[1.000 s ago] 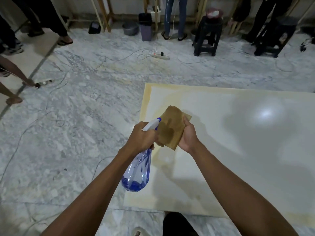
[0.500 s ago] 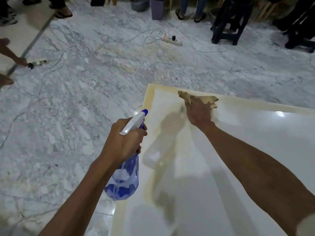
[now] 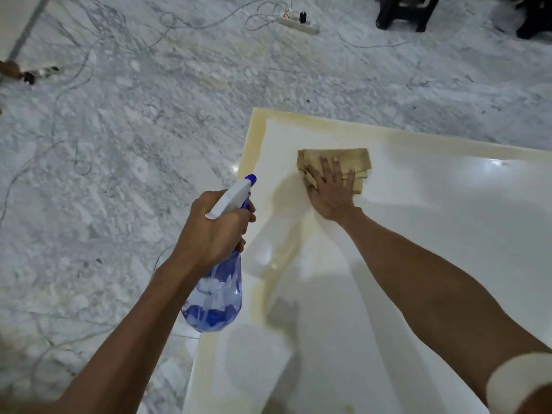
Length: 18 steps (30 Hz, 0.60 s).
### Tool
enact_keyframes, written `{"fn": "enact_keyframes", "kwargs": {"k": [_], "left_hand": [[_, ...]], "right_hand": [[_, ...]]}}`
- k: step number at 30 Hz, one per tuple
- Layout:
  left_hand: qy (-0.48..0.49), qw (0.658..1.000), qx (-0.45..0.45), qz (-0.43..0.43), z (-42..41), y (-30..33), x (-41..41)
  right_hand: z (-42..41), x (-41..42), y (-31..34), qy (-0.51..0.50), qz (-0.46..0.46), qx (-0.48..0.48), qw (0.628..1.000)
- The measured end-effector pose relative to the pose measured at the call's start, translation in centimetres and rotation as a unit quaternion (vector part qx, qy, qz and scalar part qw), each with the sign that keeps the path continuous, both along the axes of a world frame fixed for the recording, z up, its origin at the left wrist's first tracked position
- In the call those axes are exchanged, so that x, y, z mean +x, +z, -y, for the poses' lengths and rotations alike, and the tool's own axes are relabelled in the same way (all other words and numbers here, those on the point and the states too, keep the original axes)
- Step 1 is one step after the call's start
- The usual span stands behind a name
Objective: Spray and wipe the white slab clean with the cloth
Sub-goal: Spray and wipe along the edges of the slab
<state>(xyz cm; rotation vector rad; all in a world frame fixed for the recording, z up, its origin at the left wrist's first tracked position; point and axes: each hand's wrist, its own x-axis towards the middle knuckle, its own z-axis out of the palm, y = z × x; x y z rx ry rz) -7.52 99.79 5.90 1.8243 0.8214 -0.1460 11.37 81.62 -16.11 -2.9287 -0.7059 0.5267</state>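
The white slab (image 3: 433, 222) lies flat on the marble floor, with yellowish staining along its left and far edges. My right hand (image 3: 330, 191) lies flat, fingers spread, pressing a folded tan cloth (image 3: 337, 158) onto the slab near its far left corner. My left hand (image 3: 216, 231) grips the neck of a clear blue spray bottle (image 3: 213, 297) with a white and blue trigger head, held in the air over the slab's left edge, nozzle pointing away from me.
Grey marble floor (image 3: 134, 144) surrounds the slab, with thin cables strewn across it. A white power strip (image 3: 298, 23) lies at the far middle. Dark stool legs (image 3: 403, 13) stand at the far right. Someone's foot shows at the far left edge.
My right hand has slid the cloth back from the far edge onto the white surface and flattened over it. The view has tilted further down. My left hand still holds the bottle.
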Motion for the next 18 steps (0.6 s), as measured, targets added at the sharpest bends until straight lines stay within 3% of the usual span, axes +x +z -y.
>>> {"fn": "enact_keyframes", "kwargs": {"k": [8, 14, 18], "left_hand": [[-0.034, 0.999, -0.009, 0.019, 1.6, 1.9, -4.5], [-0.076, 0.996, -0.012, 0.046, 2.7, 3.9, -12.2], [-0.086, 0.994, -0.036, 0.052, 3.2, 4.7, -17.7]], "right_hand": [[2.2, -11.6, 1.0, 0.010, -0.049, 0.011, 0.999], [4.7, -25.4, 0.3, 0.001, -0.012, -0.010, 1.000], [6.0, -35.7, 1.0, -0.009, -0.066, -0.016, 0.998]]}}
